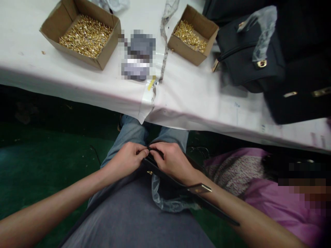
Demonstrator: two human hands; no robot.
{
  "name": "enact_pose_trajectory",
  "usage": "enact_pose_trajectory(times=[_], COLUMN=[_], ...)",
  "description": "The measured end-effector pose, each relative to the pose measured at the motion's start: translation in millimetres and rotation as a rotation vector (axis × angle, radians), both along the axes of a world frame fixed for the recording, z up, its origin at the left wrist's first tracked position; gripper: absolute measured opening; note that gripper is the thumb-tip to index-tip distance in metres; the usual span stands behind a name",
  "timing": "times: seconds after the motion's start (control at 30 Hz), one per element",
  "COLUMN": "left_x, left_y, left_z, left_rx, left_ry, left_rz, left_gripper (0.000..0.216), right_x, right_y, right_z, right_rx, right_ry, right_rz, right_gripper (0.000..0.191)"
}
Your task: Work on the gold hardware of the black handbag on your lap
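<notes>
Both my hands meet over my lap, below the table edge. My left hand [129, 157] is closed in a pinch against the top edge of a black bag piece [181, 193]. My right hand [172, 160] is closed too, its fingers curled over the same black edge. The black piece runs down to the right along my right forearm and carries a gold metal plate [199, 188]. Clear plastic wrap [165, 199] hangs beneath it. What the fingertips pinch is too small to make out.
A white table [196, 100] spans the top. On it stand a large cardboard box of gold metal fittings [85, 34], a smaller one [192, 34], and black handbags [250, 55] at the right. A person in purple clothing [258, 193] sits at my right. Green floor lies at left.
</notes>
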State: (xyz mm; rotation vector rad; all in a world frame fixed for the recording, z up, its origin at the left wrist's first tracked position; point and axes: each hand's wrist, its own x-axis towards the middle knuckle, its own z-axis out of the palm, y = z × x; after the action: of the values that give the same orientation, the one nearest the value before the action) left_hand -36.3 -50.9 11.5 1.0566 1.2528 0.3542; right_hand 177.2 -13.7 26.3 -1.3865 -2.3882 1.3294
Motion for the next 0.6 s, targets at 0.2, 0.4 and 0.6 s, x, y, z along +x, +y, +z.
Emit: enact_pose_trajectory(times=[0.2, 0.4, 0.6], left_x=[-0.3, -2.8, 2.5], left_y=[4.4, 9.1, 16.7], left_z=[-5.3, -10.3, -8.3], left_rx=[-0.043, -0.032, -0.009], left_ry=[-0.05, -0.011, 0.034], left_rz=[0.002, -0.023, -0.026], left_gripper=[0.04, 0.032, 0.025], right_x=[-0.6, -1.5, 1.3], right_y=[-0.5, 1.7, -2.4], right_z=[-9.1, -10.0, -6.6], right_rx=[0.08, 0.04, 0.034], right_ry=[-0.05, -0.014, 0.078], right_rz=[0.053, 0.034, -0.075], right_gripper=[0.019, 0.018, 0.019])
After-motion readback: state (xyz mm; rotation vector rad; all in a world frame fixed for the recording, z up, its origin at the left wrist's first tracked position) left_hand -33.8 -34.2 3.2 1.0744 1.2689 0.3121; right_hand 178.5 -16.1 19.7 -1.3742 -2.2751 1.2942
